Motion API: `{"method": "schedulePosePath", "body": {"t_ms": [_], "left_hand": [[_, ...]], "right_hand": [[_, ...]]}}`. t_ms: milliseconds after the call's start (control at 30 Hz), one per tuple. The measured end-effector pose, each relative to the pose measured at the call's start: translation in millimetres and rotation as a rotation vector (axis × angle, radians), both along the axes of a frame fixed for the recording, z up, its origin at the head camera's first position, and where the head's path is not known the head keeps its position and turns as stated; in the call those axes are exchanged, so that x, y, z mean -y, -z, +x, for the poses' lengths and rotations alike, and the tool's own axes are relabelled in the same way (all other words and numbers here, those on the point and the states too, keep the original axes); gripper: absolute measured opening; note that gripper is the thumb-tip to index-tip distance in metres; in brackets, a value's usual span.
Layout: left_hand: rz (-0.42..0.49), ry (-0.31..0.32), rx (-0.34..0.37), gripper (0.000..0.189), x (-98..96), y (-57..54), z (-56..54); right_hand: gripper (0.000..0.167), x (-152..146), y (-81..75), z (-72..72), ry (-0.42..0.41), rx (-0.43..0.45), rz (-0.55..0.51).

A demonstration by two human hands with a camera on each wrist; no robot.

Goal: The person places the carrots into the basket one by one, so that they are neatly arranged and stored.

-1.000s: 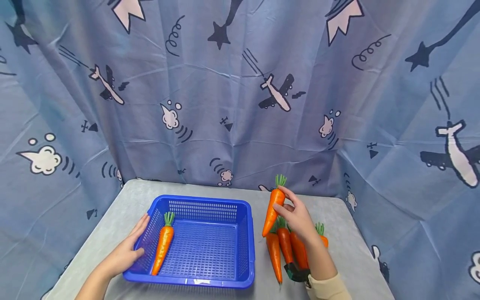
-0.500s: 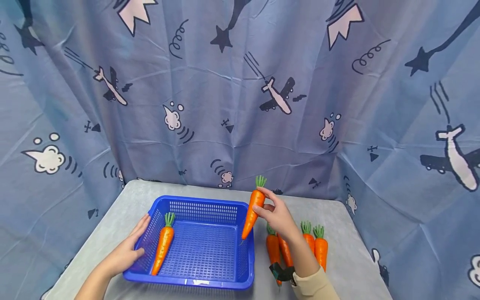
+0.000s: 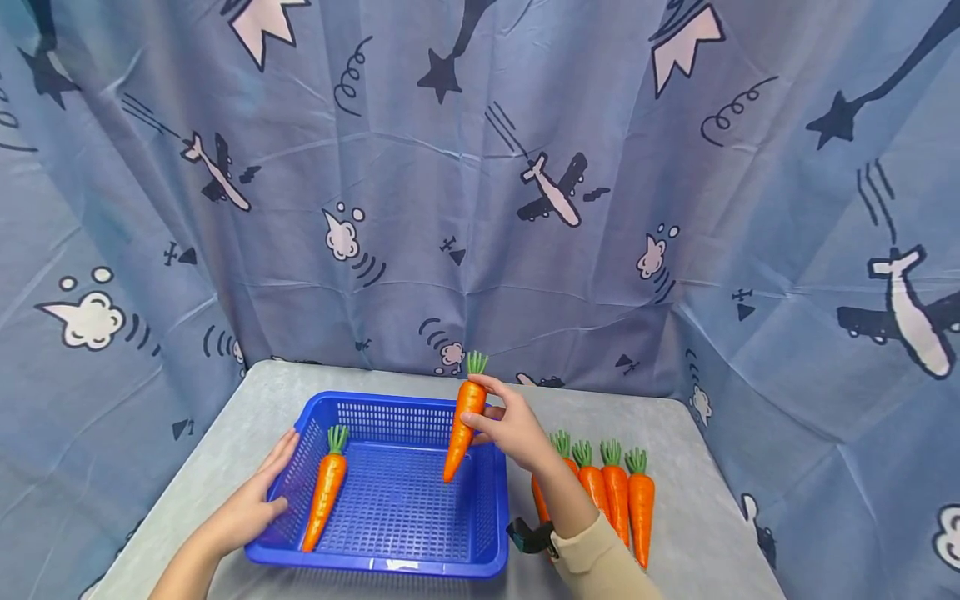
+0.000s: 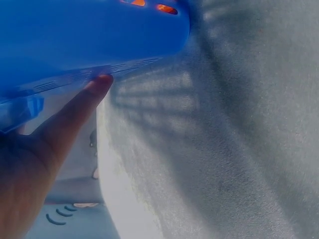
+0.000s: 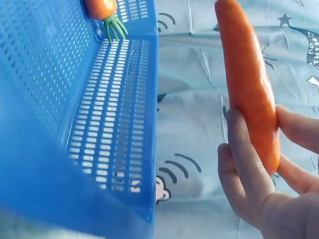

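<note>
My right hand (image 3: 513,425) pinches an orange carrot (image 3: 465,425) with a green top. The carrot hangs over the right part of the blue plastic basket (image 3: 378,567), its tip slanting down and toward the left. In the right wrist view, fingers and thumb lie on opposite sides of the carrot (image 5: 249,84). Another carrot (image 3: 326,500) lies inside the basket along its left wall. My left hand (image 3: 243,508) rests on the basket's left side with fingers extended; a straight finger touches the blue wall (image 4: 99,45) in the left wrist view.
Several carrots (image 3: 641,508) lie side by side on the grey table (image 3: 697,500), right of the basket, partly hidden by my right forearm. A dark wrist device (image 3: 528,536) sits at my right wrist. A patterned blue curtain (image 3: 480,250) encloses the back and sides.
My right hand has carried its carrot leftward, from above the other carrots across the basket's right rim to over the basket's inside. The left hand and basket have stayed in place.
</note>
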State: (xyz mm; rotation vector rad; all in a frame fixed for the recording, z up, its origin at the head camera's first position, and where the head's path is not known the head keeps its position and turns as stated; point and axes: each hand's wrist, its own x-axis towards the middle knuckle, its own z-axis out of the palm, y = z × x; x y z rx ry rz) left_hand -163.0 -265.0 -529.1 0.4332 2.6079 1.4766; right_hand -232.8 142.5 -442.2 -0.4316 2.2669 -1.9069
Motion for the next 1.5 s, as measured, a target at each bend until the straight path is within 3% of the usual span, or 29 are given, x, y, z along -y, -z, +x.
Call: {"method": "schedulePosePath", "body": {"t_ms": [233, 467, 1100, 1500], "left_hand": [[-0.001, -0.001, 0.04, 0.093, 0.9, -0.9, 0.1], [-0.003, -0.002, 0.017, 0.093, 1.0, -3.3, 0.9], [-0.006, 0.015, -0.03, 0.093, 5.5, -6.3, 2.8], [-0.008, 0.009, -0.013, 0.093, -2.5, 1.7, 2.0]], "right_hand": [[0.058, 16, 0.0, -2.0, -0.039, -0.024, -0.016], [0.057, 35, -0.5, -6.6, -0.098, -0.035, -0.023], [0.055, 99, 6.5, -17.1, -0.095, 0.018, 0.021], [0.057, 131, 44.7, -12.5, -0.185, 0.03, 0.203]]}}
